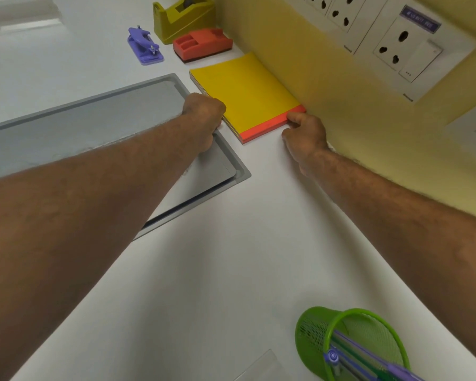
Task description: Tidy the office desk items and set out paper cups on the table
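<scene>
A yellow pad of paper with a red-orange binding strip point(248, 94) lies flat on the white desk against the yellow wall. My left hand point(204, 116) is curled at the pad's left edge, fingers closed on it. My right hand point(304, 136) presses its thumb and fingers on the pad's near right corner at the red strip. Beyond the pad sit a red duster-like block point(202, 45), an olive-yellow tape dispenser point(183, 16) and a purple punch point(144, 46). No paper cups are in view.
A grey recessed hatch point(94, 127) is set into the desk point(231, 257) under my left arm. A green mesh pen holder point(349, 345) with purple pens stands at the near right. Wall sockets point(396, 42) are on the yellow wall at upper right.
</scene>
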